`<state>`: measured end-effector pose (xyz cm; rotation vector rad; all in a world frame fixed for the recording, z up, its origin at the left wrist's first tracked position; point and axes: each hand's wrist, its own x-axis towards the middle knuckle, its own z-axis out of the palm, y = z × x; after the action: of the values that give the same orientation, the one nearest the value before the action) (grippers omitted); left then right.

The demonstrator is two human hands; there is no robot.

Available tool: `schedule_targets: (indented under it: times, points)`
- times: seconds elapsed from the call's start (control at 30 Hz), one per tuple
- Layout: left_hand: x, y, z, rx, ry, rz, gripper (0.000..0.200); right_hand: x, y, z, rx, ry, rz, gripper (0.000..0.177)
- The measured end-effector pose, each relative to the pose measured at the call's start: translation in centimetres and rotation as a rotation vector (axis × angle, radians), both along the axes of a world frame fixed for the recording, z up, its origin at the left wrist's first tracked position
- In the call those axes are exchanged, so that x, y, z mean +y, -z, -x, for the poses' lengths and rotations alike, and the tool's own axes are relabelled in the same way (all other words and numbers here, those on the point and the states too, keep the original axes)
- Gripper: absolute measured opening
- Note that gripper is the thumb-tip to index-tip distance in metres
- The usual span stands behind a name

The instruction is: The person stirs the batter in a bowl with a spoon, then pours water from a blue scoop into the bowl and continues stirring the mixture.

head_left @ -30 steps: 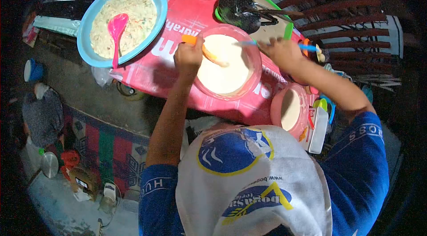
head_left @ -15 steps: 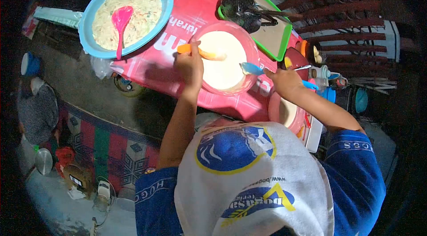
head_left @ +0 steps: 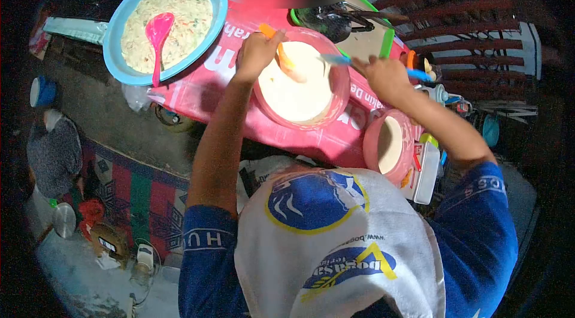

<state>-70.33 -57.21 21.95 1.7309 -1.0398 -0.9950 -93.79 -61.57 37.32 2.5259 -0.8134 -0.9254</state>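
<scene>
A pink bowl [head_left: 342, 93] of pale, creamy batter [head_left: 302, 99] stands in front of me. At its left rim, my left hand [head_left: 257, 54] is closed around the handle of an orange spatula [head_left: 286, 61], whose head is in the batter. My right hand [head_left: 386, 80] grips a blue spatula [head_left: 336, 59] by its handle, and the blade is over the bowl's right edge. Left of the bowl sits a wide blue basin [head_left: 112, 48] of batter flecked with green and orange bits. A pink spoon [head_left: 158, 33] rests in it.
A smaller pink bowl [head_left: 371, 147] with pale batter is at the table's near right, beside a white container [head_left: 426, 174]. Beyond the main bowl, a black pan [head_left: 326, 23] lies on a green-rimmed tray [head_left: 387, 44]. A seated person [head_left: 54, 156] is at the far left.
My left hand has moved up and the orange spatula now stands more steeply. My right hand has raised the blue spatula toward the bowl's upper right edge.
</scene>
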Motion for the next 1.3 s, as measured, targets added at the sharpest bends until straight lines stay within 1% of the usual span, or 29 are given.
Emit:
schedule_targets:
  times: [0.03,0.1,0.17,0.23,0.27,0.33,0.37,0.4,0.43,0.47,0.5,0.57,0.6,0.63,0.7,0.73,0.77,0.83,0.87,0.9,0.93,0.97,1.03,1.07,1.1,1.17,1.2,1.23,1.3]
  points:
    - [-0.1,-0.2,0.1,-0.024,0.021,-0.027,0.040,-1.2,0.6,-0.7,0.000,0.003,-0.003,0.044]
    - [0.5,-1.0,0.4,-0.062,-0.002,-0.075,0.041,-2.4,1.8,-1.5,0.093,-0.217,0.043,0.041]
    - [1.5,-1.5,1.0,-0.101,-0.031,-0.117,0.041,-2.0,2.4,-0.8,0.142,-0.194,0.002,0.038]
    - [2.7,-1.1,1.5,-0.002,-0.222,-0.051,0.045,-0.3,2.1,0.1,0.174,-0.040,-0.125,0.038]
    - [3.0,-0.2,1.8,-0.002,-0.225,-0.051,0.045,1.1,1.6,0.2,0.188,0.041,-0.125,0.040]
    - [3.6,1.6,2.6,-0.135,-0.399,-0.005,0.047,3.3,0.6,0.3,0.201,0.069,-0.170,0.040]
    - [4.1,1.9,3.0,-0.136,-0.402,-0.002,0.047,4.1,0.2,0.4,0.213,0.101,-0.215,0.041]
    - [5.0,1.4,3.8,-0.043,-0.458,0.068,0.047,4.8,-0.1,0.5,0.211,0.099,-0.210,0.041]
    - [5.6,1.1,4.7,0.051,-0.512,0.138,0.047,5.4,-0.5,0.7,0.165,0.092,-0.224,0.034]
    - [5.9,2.1,5.8,-0.040,-0.632,0.018,0.041,5.6,-0.7,0.9,0.120,0.086,-0.241,0.028]
    - [6.5,0.9,6.5,-0.041,-0.634,0.021,0.041,5.1,-0.7,0.8,0.117,0.084,-0.239,0.028]
    - [7.8,-2.0,7.4,0.202,-0.721,0.068,0.038,2.8,-0.4,0.4,0.159,0.052,-0.144,0.026]
    - [7.8,-1.1,7.1,0.199,-0.643,0.107,0.031,1.6,-0.1,0.3,0.181,0.036,-0.099,0.025]
    - [7.5,0.3,5.9,0.199,-0.640,0.101,0.031,0.2,0.3,0.3,0.183,0.040,-0.106,0.025]
    - [5.8,2.9,3.3,-0.303,-0.140,0.211,0.031,-1.7,1.0,0.7,0.065,-0.214,0.022,0.031]
    - [4.3,1.9,3.0,0.046,-0.242,0.040,0.029,-1.5,1.2,1.0,0.083,-0.189,-0.005,0.034]
    - [3.7,1.0,3.0,0.047,-0.242,0.038,0.029,-0.7,1.2,1.4,0.084,-0.189,-0.006,0.034]
    - [3.1,0.0,3.2,0.163,-0.284,0.030,0.031,2.3,0.7,2.5,0.221,0.068,-0.163,0.037]
    - [3.1,0.2,3.2,0.165,-0.284,0.031,0.031,3.6,0.4,3.0,0.223,0.068,-0.162,0.037]
    - [3.1,0.4,3.4,0.092,-0.296,0.033,0.031,4.6,0.1,3.4,0.148,0.085,-0.179,0.038]
    - [3.2,0.7,3.6,0.018,-0.306,0.033,0.031,5.1,0.1,3.7,0.072,0.103,-0.198,0.039]
    - [3.5,1.0,3.8,0.018,-0.301,0.032,0.031,4.5,0.3,3.9,0.072,0.108,-0.198,0.039]
    - [4.0,1.1,4.2,0.066,-0.353,0.086,0.034,2.0,0.8,3.2,0.109,-0.032,-0.065,0.038]
    - [4.2,1.0,4.6,0.067,-0.351,0.082,0.034,1.1,0.6,2.0,0.076,-0.050,-0.003,0.036]
    - [4.4,0.2,5.0,0.136,-0.395,0.128,0.034,0.1,1.1,1.8,0.077,-0.047,-0.009,0.036]
    - [5.0,-0.2,5.4,0.204,-0.435,0.171,0.034,-1.4,2.0,1.6,0.049,-0.196,0.031,0.034]
    - [5.2,-0.1,5.3,0.161,-0.451,0.132,0.034,-0.8,1.9,1.8,0.135,-0.091,-0.037,0.035]
    - [5.4,0.0,5.4,0.118,-0.469,0.092,0.034,0.4,1.6,2.0,0.137,-0.093,-0.037,0.035]
    - [6.0,0.5,6.1,0.161,-0.527,0.084,0.034,3.8,0.6,2.4,0.127,0.109,-0.182,0.024]
